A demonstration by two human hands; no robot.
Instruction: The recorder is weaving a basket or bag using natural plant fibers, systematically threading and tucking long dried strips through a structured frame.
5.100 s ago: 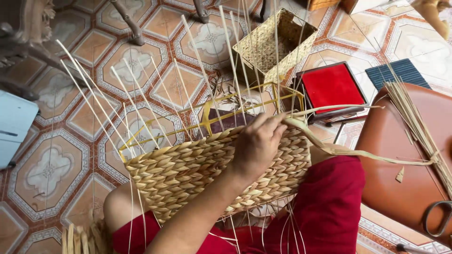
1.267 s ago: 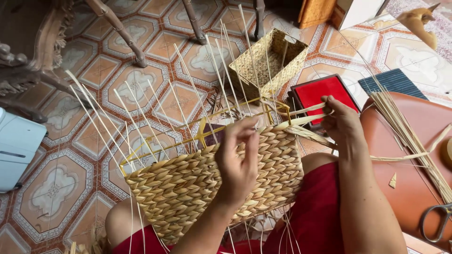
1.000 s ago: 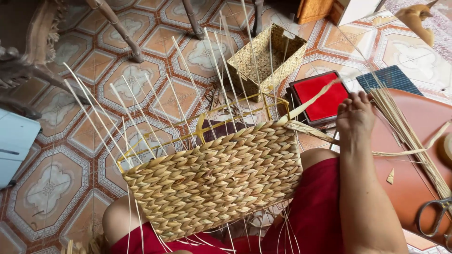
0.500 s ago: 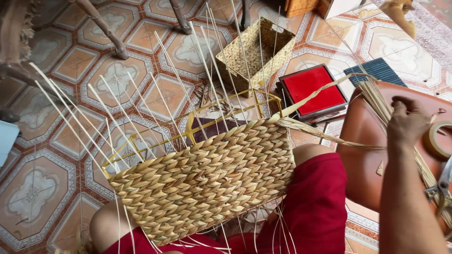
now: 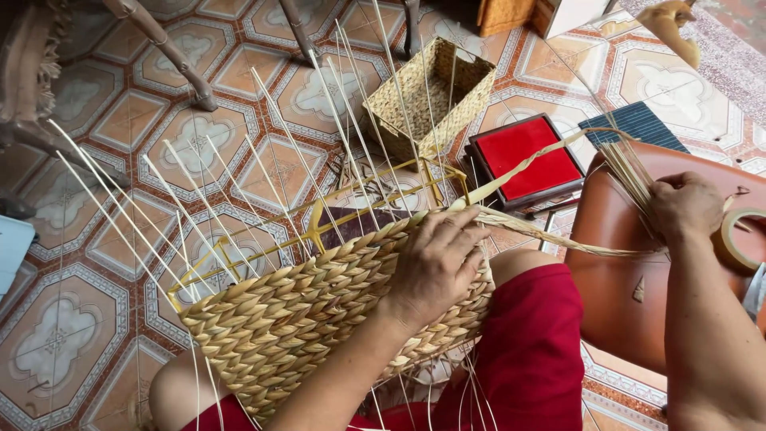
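Observation:
A half-woven straw basket (image 5: pixel 295 319) on a yellow wire frame (image 5: pixel 319 223) lies across my lap, with thin white stakes (image 5: pixel 159 199) sticking up from its rim. My left hand (image 5: pixel 435 263) rests flat on the basket's upper right edge, fingers spread over the weave. Loose flat straw strands (image 5: pixel 550 239) run from that edge to the right. My right hand (image 5: pixel 686 207) is out over a brown leather stool (image 5: pixel 630 287), fingers closed around a bundle of pale straw (image 5: pixel 626 172) lying on it.
A small finished woven basket (image 5: pixel 427 100) stands on the patterned tile floor ahead. A red-topped box (image 5: pixel 527 160) and a dark blue ribbed panel (image 5: pixel 634 124) lie beside it. A tape roll (image 5: pixel 738 239) sits on the stool. Wooden chair legs (image 5: pixel 171 52) stand at the top left.
My right hand left the basket's rim and reached right to the straw bundle on the stool. My left hand dropped out of view, then came back onto the basket's upper edge.

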